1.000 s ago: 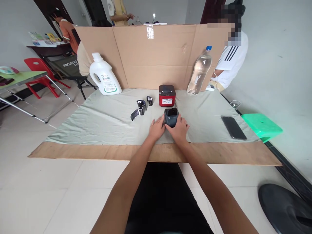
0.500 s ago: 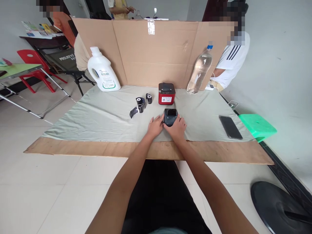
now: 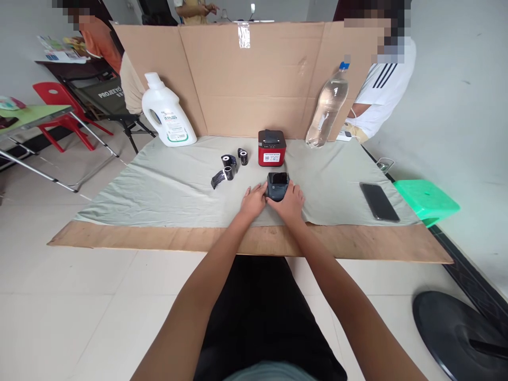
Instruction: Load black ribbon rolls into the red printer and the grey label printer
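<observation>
A small dark printer-like device point(image 3: 278, 191) with a glossy black window on top sits on the cloth, held between my two hands. My left hand point(image 3: 254, 201) presses its fingers against the left side. Around the right side and front edge wraps my right hand point(image 3: 291, 205), its thumb along the front. Just behind stands a red and black receipt printer point(image 3: 272, 149) with a white label. To the left are several black rolls: one upright point(image 3: 243, 156), another point(image 3: 227, 161) beside it, and one with a loose strip point(image 3: 222, 177) trailing.
A cardboard panel point(image 3: 246, 79) closes off the back. A white detergent bottle point(image 3: 169, 114) leans at left, a clear water bottle point(image 3: 328, 106) at right. A phone point(image 3: 379, 201) lies at the right, near a green stool point(image 3: 426, 198). Other people are behind the panel.
The camera view has shifted slightly, so the table sits a little higher in the picture. Both hands keep their places on the dark device.
</observation>
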### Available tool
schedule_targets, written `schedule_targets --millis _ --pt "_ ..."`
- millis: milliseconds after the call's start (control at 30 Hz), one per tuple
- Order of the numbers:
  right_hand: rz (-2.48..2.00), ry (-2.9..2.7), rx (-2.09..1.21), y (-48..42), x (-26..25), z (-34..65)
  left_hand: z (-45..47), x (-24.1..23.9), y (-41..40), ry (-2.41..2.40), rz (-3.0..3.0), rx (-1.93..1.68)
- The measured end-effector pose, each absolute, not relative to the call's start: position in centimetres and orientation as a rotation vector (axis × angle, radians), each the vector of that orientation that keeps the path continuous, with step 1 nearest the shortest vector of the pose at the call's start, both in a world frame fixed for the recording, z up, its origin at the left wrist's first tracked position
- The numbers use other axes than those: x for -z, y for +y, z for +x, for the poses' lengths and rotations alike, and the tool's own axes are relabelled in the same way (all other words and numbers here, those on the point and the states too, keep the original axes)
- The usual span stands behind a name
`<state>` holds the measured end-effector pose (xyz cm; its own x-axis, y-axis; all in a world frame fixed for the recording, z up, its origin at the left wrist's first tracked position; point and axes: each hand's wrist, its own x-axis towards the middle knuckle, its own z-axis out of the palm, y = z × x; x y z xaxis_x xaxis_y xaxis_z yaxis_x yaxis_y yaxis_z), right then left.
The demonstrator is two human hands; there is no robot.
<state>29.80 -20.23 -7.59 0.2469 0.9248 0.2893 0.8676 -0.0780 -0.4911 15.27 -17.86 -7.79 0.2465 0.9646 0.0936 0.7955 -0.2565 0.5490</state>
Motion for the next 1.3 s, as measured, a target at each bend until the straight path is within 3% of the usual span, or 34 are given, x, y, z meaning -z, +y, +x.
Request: schedule_targets --millis 1300 --pt "-1.986 -1.602 -0.188 -20.11 7.55 29.77 15.34 7.77 -17.67 1.686 2.156 -0.558"
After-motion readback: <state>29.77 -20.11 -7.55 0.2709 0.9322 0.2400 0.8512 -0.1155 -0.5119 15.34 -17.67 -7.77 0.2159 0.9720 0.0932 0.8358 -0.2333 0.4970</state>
